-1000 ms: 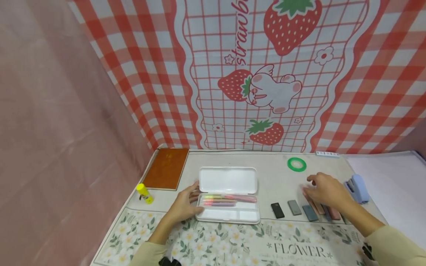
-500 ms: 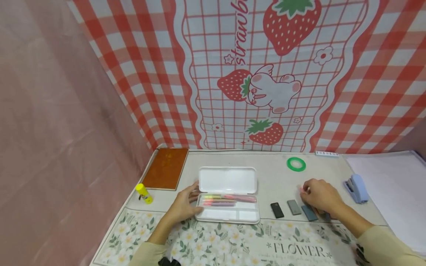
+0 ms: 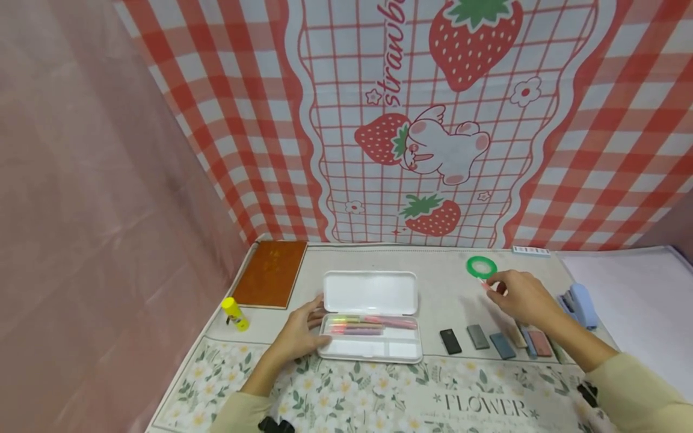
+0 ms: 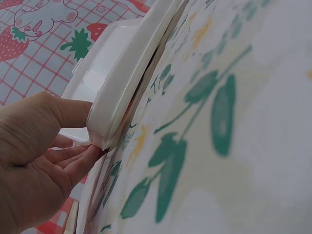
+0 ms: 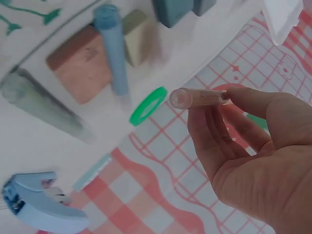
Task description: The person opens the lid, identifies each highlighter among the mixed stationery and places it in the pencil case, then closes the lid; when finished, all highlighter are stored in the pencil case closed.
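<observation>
the left hand [image 3: 299, 331] grips the near end of the case [image 3: 354, 349] on its left side — thumb on the rim, fingertips low against the outer wall — and the case sits on the table [image 3: 438, 294] with its lid [image 3: 370, 293] laid back on the far side. several pens [image 3: 354, 329] in yellow, pink and purple lie lengthwise in its back compartment. the right hand [image 3: 522, 296] pinches a short pinkish tube [image 5: 202, 98] between thumb and fingers, held up off the table; from the head view its tip lines up with the near edge of the green tape [image 3: 470, 267]. below and nearer the person, right of the case, runs a row: a black block [image 3: 450, 341], a grey block [image 3: 478, 337], a blue-grey block [image 3: 503, 346], a beige block [image 5: 139, 39], a blue pen [image 5: 113, 53] and a pink block [image 3: 539, 343], with a green pen [image 5: 46, 107] past it. the stapler [image 3: 583, 305] stands further right — beside a white sheet [image 3: 639, 300]. at the far left are a brown book [image 3: 271, 273] and a yellow glue stick [image 3: 235, 314].
</observation>
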{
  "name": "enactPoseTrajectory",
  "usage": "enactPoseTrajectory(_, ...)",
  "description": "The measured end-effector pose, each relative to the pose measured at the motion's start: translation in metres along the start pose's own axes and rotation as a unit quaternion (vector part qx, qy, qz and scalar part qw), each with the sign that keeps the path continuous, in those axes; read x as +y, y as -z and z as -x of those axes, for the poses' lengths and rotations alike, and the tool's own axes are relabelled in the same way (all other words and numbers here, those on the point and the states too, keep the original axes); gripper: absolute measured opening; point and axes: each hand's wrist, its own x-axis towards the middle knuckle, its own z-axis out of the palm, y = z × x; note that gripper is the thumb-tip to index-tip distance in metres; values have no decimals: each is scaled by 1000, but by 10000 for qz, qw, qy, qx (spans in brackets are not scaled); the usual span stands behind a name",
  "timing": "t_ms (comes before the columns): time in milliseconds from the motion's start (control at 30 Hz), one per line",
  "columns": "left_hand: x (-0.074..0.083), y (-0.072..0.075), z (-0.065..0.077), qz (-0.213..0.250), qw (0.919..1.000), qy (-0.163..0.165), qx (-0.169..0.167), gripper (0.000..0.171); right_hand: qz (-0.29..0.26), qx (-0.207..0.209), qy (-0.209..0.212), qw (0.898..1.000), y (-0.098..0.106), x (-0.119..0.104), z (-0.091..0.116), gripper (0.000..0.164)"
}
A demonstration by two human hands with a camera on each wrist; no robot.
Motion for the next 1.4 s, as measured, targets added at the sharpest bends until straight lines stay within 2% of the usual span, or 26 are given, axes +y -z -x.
enactPoseTrajectory(167,0,1,0,-73,9999,-76,-15,92,-15,30,328,9995,-2,-16,-8,24)
enactPoseTrajectory(300,-1,0,0,-44,10000,-76,-9,92,-1,-13,586,9983,-10,-39,-16,22)
enactPoseTrajectory(400,-2,0,-2,-10,10000,-74,-19,92,-153,-112,959,9952,-18,-59,-20,20)
enactPoseTrajectory(467,-3,0,-3,2,10000,-76,-30,92,-369,-268,1321,9902,-24,-72,-23,20)
enactPoseTrajectory(600,-1,0,-3,17,9999,-121,-5,91,-869,-728,1978,9737,-38,-99,-30,19)
enactPoseTrajectory(667,6,0,-1,31,9999,-105,18,90,-1015,-874,2194,9664,-44,-112,-34,20)
enactPoseTrajectory(833,16,2,3,51,9999,-113,19,88,-1124,-1010,2538,9554,-56,-139,-42,17)
enactPoseTrajectory(967,6,1,1,89,9999,-97,23,90,-996,-1028,2648,9536,-63,-150,-44,17)
enactPoseTrajectory(1067,1,1,0,12,10000,-54,49,91,-850,-1012,2575,9572,-69,-153,-43,17)
enactPoseTrajectory(1300,24,4,6,43,9999,-135,-41,86,-356,-1009,2438,9639,-90,-152,-35,16)
enactPoseTrajectory(1400,22,4,5,41,9999,-152,-32,87,-106,-874,2453,9655,-95,-152,-34,14)
